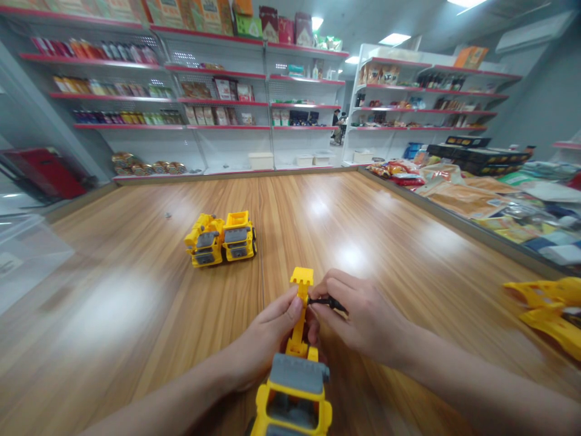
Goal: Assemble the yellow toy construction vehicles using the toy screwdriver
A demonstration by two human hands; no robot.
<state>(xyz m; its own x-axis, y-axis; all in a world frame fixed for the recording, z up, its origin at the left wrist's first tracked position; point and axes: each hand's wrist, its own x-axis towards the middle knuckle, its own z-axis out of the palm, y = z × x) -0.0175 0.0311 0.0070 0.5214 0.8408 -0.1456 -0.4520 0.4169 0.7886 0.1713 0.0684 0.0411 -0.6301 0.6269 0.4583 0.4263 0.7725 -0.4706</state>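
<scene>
Across the lower half stretches a wood-grain bench (385,236), glossy with reflected light. Beyond its far edge, from ten to twelve o'clock, white shelves with red edging (227,127) hold bottles, boxes and packets; a second shelf unit (422,110) stands at two o'clock. Between the units, near one o'clock, a small, distant person (336,124) is visible. Ceiling lights (394,39) shine above.

Past the bench's right edge, at three o'clock, is a heap of packaged goods (481,197). At nine o'clock are a clear plastic bin (31,260), cut off by the frame, and a red object (48,172) behind it. Between eight and nine o'clock, nearer the centre, two yellow and grey toy trucks (239,245) stand side by side. Yellow toy parts (551,303) sit between three and four o'clock, partly out of frame.

At six o'clock is a yellow toy vehicle (297,378) with a grey roof, its raised arm pointing toward twelve. The left hand (267,339) grips that arm, thumb on top, partly hiding it. The right hand (363,309) pinches a slim black tool (333,303), its tip against the arm's right side.
</scene>
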